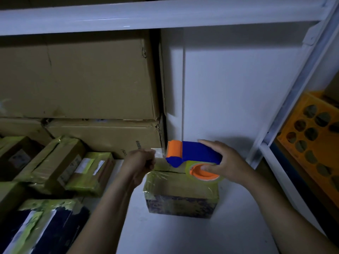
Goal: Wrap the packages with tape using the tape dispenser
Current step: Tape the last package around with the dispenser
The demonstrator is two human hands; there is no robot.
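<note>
A small cardboard package (180, 195) wrapped in yellowish clear tape stands on the white shelf surface (183, 235). Above its far edge my right hand (223, 164) grips a blue and orange tape dispenser (190, 153) holding a roll of clear tape (203, 174) with an orange core. My thumb lies on that core. My left hand (141, 162) is curled just left of the dispenser's orange roller, pinching the free end of the tape (156, 153) that stretches from it. The far side of the package is hidden behind the dispenser.
Several taped packages (60, 165) lie in rows at the left. Large cardboard cartons (78, 79) are stacked behind them. A white wall panel (229, 88) stands at the back. A white shelf post (286, 107) and an orange crate (315, 136) are on the right.
</note>
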